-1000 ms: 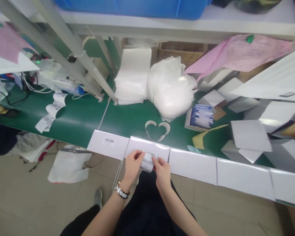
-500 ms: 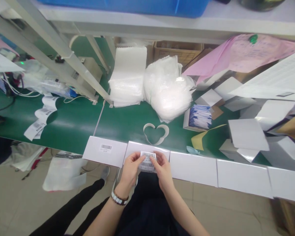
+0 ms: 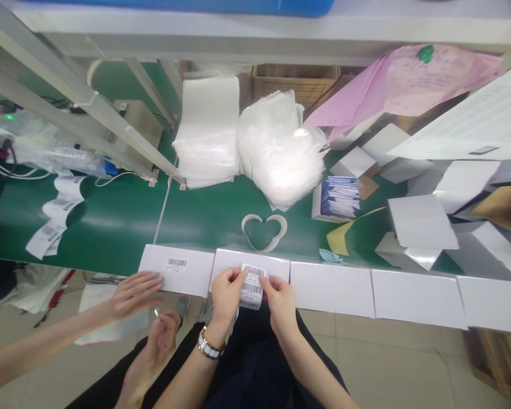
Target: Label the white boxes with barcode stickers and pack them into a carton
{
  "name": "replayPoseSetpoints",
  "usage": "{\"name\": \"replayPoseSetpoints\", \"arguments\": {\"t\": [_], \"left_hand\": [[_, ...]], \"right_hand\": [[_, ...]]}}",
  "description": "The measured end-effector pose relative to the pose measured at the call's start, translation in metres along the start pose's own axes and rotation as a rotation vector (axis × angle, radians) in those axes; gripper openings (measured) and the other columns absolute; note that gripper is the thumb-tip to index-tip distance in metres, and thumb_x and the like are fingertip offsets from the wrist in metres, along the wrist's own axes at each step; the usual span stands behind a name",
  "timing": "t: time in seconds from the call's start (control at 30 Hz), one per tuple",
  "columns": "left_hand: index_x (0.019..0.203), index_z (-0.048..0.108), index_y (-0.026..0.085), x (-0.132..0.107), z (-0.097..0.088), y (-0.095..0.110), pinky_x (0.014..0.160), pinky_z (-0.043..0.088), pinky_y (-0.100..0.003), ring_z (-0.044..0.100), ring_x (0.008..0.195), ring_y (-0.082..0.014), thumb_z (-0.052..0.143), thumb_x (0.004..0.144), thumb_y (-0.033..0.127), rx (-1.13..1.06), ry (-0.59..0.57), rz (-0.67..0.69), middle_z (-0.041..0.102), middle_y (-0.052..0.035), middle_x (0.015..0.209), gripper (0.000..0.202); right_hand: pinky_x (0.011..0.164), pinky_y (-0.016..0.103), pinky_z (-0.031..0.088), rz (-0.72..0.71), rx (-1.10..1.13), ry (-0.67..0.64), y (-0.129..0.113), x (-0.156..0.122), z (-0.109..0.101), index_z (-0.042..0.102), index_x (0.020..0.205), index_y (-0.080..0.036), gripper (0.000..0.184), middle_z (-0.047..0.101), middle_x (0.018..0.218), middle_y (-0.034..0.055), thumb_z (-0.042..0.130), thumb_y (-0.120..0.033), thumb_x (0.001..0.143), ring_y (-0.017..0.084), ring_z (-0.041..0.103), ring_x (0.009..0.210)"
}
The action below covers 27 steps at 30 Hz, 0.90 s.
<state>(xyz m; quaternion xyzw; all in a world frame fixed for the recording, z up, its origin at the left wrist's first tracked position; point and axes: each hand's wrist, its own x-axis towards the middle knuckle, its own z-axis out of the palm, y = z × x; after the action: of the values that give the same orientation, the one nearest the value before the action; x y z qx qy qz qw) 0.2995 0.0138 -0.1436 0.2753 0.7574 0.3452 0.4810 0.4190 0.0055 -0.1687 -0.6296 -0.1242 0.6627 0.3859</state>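
Note:
My left hand (image 3: 225, 292) and my right hand (image 3: 279, 295) both pinch a short strip of white barcode labels (image 3: 252, 286). They hold it over the front part of a flat white box (image 3: 252, 264) at the edge of the green table (image 3: 119, 216). A watch sits on my left wrist. To the left lies a white box with a barcode label (image 3: 176, 269) stuck on it. Another person's two hands (image 3: 134, 292) reach toward that box's front edge from the lower left.
Further white boxes (image 3: 330, 288) line the table's front edge to the right. Behind are a curled paper strip (image 3: 264, 230), bags of white plastic (image 3: 276, 153), a stack of foam sheets (image 3: 206, 133), a box of blue leaflets (image 3: 339, 197), a label strip (image 3: 53, 218) and slanted metal struts (image 3: 102, 111).
Another person's two hands have come in from the lower left toward the labelled box. My hands with the label strip have shifted slightly lower; the view has tilted.

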Motion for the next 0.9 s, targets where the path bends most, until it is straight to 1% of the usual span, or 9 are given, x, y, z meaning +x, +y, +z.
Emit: {"name": "replayPoseSetpoints", "arguments": {"t": [0.1,0.27,0.33,0.4,0.47,0.57,0.63,0.73,0.9], "left_hand": [[0.059,0.068,0.018,0.000,0.000,0.002,0.056,0.039,-0.026,0.054,0.058,-0.0167,0.073,0.076,0.052,0.077,0.021,0.040,0.064,-0.0012,0.057,0.038],[0.065,0.071,0.020,0.002,0.000,0.004,0.060,0.041,-0.028,0.057,0.060,-0.0189,0.070,0.080,0.047,0.152,0.050,0.121,0.068,-0.0027,0.063,0.031],[0.062,0.069,0.021,0.002,0.000,0.006,0.061,0.040,-0.028,0.056,0.060,-0.0185,0.071,0.080,0.043,0.161,0.063,0.159,0.067,-0.0024,0.062,0.028],[0.060,0.068,0.021,0.001,0.001,0.006,0.062,0.039,-0.028,0.054,0.061,-0.0177,0.071,0.080,0.041,0.139,0.071,0.181,0.066,-0.0016,0.062,0.028],[0.063,0.069,0.020,0.000,0.002,0.005,0.062,0.040,-0.027,0.054,0.063,-0.0170,0.072,0.080,0.041,0.045,0.040,0.145,0.065,-0.0007,0.063,0.027],[0.069,0.071,0.018,0.000,0.003,-0.001,0.061,0.044,-0.026,0.056,0.064,-0.0165,0.077,0.076,0.045,-0.137,-0.060,0.041,0.066,-0.0006,0.066,0.028],[0.072,0.071,0.017,-0.001,0.002,-0.005,0.061,0.047,-0.026,0.058,0.064,-0.0165,0.078,0.074,0.048,-0.209,-0.101,0.003,0.067,-0.0010,0.067,0.032],[0.072,0.069,0.016,-0.002,0.001,-0.007,0.060,0.049,-0.026,0.060,0.063,-0.0157,0.078,0.073,0.051,-0.267,-0.109,-0.020,0.067,-0.0006,0.067,0.035],[0.078,0.072,0.015,-0.006,0.001,-0.004,0.066,0.053,-0.027,0.065,0.068,-0.0166,0.087,0.063,0.049,-0.383,-0.101,-0.103,0.073,-0.0022,0.073,0.040]], "right_hand": [[0.060,0.033,0.052,-0.045,-0.060,0.041,0.001,0.003,-0.001,0.076,0.076,-0.015,0.040,0.076,0.071,0.0080,0.081,-0.054,0.067,0.023,0.066,0.063],[0.062,0.033,0.052,-0.123,-0.251,0.083,0.001,0.007,0.000,0.075,0.074,-0.016,0.041,0.076,0.071,0.0091,0.073,-0.056,0.074,0.024,0.068,0.066],[0.061,0.033,0.052,-0.144,-0.313,0.099,0.000,0.007,0.001,0.073,0.069,-0.017,0.042,0.074,0.067,0.0086,0.071,-0.058,0.076,0.025,0.067,0.066],[0.061,0.033,0.053,-0.143,-0.305,0.098,-0.002,0.006,0.001,0.071,0.067,-0.017,0.044,0.073,0.066,0.0086,0.070,-0.060,0.076,0.025,0.068,0.066],[0.062,0.034,0.055,-0.098,-0.209,0.094,-0.006,0.004,0.002,0.072,0.076,-0.017,0.043,0.075,0.070,0.0084,0.075,-0.060,0.072,0.025,0.069,0.066],[0.067,0.035,0.058,-0.044,-0.018,0.066,-0.014,-0.001,0.007,0.071,0.092,-0.018,0.048,0.078,0.081,0.0072,0.087,-0.053,0.062,0.025,0.071,0.072],[0.072,0.035,0.059,-0.026,0.078,0.014,-0.019,-0.005,0.011,0.074,0.090,-0.017,0.046,0.078,0.084,0.0067,0.090,-0.047,0.060,0.025,0.072,0.076],[0.076,0.037,0.058,0.025,0.179,-0.040,-0.024,-0.009,0.014,0.077,0.083,-0.016,0.041,0.079,0.084,0.0069,0.091,-0.044,0.058,0.023,0.071,0.074],[0.068,0.032,0.055,-0.012,0.106,-0.049,-0.020,-0.008,0.012,0.079,0.078,-0.016,0.039,0.077,0.076,0.0048,0.091,-0.047,0.058,0.021,0.068,0.069]]}}
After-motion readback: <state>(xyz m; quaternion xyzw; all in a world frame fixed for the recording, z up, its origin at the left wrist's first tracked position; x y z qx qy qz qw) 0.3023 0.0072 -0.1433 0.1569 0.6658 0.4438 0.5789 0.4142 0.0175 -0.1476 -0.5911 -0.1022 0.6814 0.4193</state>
